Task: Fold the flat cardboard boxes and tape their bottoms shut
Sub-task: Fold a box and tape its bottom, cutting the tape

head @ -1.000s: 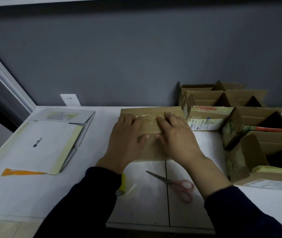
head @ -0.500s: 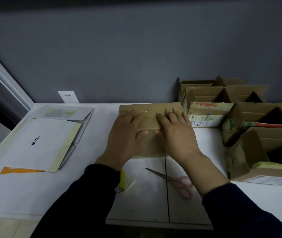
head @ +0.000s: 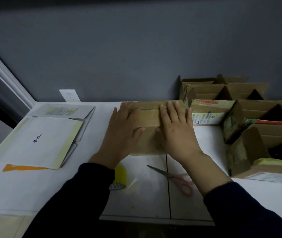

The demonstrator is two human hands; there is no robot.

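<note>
Tabletop carries everything on my feed: white flat sheets lie at the left and a cluster of open folded boxes stands at the right against the wall. The brown box I am working on sits between them, near the middle of the table, its taped face up and just beside the nearest open box.

Compared with a second ago, both palms have slid forward along that face. The left hand now lies flat over the box's left part, its fingertips smeared by motion. The right hand lies flat over the right part, and its fingers, straight and slightly spread, reach the far edge. The thumbs have drifted a little apart. Neither hand holds anything; both press down.

I read this as smoothing the tape strip over the seam, so this bottom looks close to sealed. Lifting the box and turning it upright seems the likely follow-up.

The yellow tape roll and the pink-handled scissors lie untouched on the near side.
</note>
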